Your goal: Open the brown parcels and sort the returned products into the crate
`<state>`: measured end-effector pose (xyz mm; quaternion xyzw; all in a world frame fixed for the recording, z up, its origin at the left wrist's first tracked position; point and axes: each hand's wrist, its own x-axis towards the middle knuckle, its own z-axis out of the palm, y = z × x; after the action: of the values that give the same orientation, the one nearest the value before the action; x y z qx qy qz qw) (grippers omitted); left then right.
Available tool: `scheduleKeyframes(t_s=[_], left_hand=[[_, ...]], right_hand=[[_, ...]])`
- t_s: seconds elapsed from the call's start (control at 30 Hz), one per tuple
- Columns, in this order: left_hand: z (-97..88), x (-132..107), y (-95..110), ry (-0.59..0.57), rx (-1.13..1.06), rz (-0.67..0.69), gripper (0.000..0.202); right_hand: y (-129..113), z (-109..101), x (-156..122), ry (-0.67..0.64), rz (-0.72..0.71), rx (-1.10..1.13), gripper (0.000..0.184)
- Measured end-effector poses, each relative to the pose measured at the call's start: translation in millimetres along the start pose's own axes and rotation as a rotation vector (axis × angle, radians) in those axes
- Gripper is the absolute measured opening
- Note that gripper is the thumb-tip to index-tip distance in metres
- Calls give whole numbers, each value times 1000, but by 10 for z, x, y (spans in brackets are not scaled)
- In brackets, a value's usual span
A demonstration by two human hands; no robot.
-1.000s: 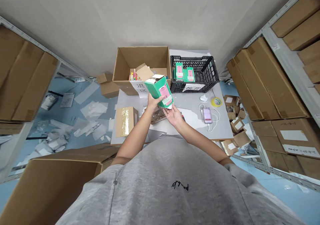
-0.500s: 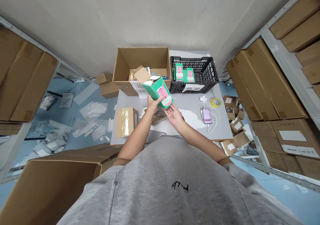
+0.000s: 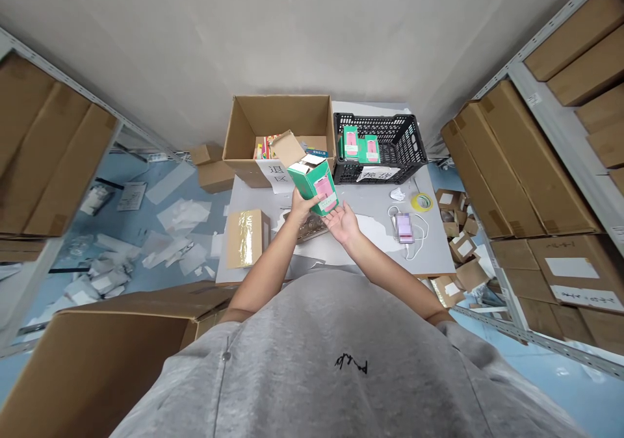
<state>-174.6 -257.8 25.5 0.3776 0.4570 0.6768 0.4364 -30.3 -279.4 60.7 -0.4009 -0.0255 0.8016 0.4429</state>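
A green carton (image 3: pixel 316 185) with a pink picture on its front and its top flap open is held upright above the grey table (image 3: pixel 380 243). My left hand (image 3: pixel 300 205) grips its lower left side with the fingers wrapped round. My right hand (image 3: pixel 344 220) cups the carton's lower right corner, palm up, fingers touching its base. Beneath my hands a small clear packet (image 3: pixel 312 227) lies on the table.
Behind stand an open cardboard box (image 3: pixel 277 110) with papers and a black plastic crate (image 3: pixel 404 149) holding two more green cartons (image 3: pixel 359 144). A taped brown parcel (image 3: pixel 247 235), a phone with a white cable (image 3: pixel 404 225) and a yellow tape roll (image 3: pixel 421 199) lie on the table. Shelves of cartons flank both sides.
The green carton has turned more upright and come slightly nearer, and my right hand has closed in under its lower corner.
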Motion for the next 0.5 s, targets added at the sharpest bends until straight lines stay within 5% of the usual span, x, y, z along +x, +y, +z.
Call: scheduleKeyframes(t_s=[0.3, 0.5], left_hand=[[137, -273, -112, -82, 22, -111, 86], [188, -231, -2, -265, 154, -3, 100]], right_hand=[[-25, -61, -63, -87, 7, -3, 42], [0, -115, -43, -68, -44, 32, 45]])
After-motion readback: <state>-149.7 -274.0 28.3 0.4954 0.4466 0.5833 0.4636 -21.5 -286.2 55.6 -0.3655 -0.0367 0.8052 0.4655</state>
